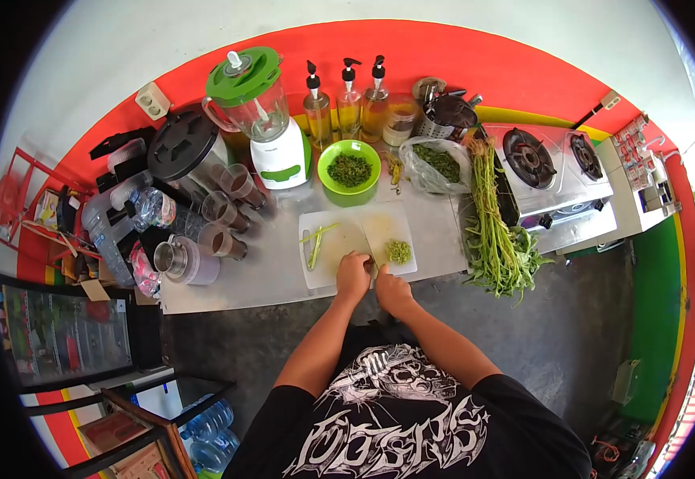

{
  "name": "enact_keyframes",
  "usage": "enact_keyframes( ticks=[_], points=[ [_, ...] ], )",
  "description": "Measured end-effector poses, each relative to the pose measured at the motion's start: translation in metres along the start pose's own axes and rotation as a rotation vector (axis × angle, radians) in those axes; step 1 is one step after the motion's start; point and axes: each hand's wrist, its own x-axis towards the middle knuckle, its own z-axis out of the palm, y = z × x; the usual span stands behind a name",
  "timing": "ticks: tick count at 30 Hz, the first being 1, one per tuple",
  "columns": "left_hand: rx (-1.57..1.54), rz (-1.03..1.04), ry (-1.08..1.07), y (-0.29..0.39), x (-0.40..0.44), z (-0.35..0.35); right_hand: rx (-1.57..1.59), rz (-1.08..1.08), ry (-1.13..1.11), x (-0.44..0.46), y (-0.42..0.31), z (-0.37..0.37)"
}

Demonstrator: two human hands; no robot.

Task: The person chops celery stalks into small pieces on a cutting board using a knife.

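Note:
On the white cutting board (335, 271), my right hand (394, 292) grips a knife (373, 265) at the board's front edge, its thin blade pointing away from me. Close beside it, my left hand (353, 276) has its fingers curled together against the board; what they hold is hidden. A small heap of chopped green stems (398, 251) lies right of the blade. Some uncut green stems (314, 249) rest on the board's left part. Behind the board stands a green bowl (349, 194) with chopped dark greens inside.
Left of the board are glasses of dark liquid (221, 242), a lilac jug (196, 267) and a blender (280, 156). Pump bottles (348, 108) line the wall. To the right lie a plastic bag of greens (439, 166), a leafy stem bundle (493, 223) and a gas stove (555, 172).

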Motion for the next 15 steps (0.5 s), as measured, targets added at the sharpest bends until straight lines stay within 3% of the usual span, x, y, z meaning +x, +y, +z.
enact_keyframes(
  ticks=[15],
  points=[
    [-0.009,-0.045,0.069,0.006,-0.008,-0.001,0.028,-0.043,-0.059,0.012,-0.002,-0.011]
  ],
)
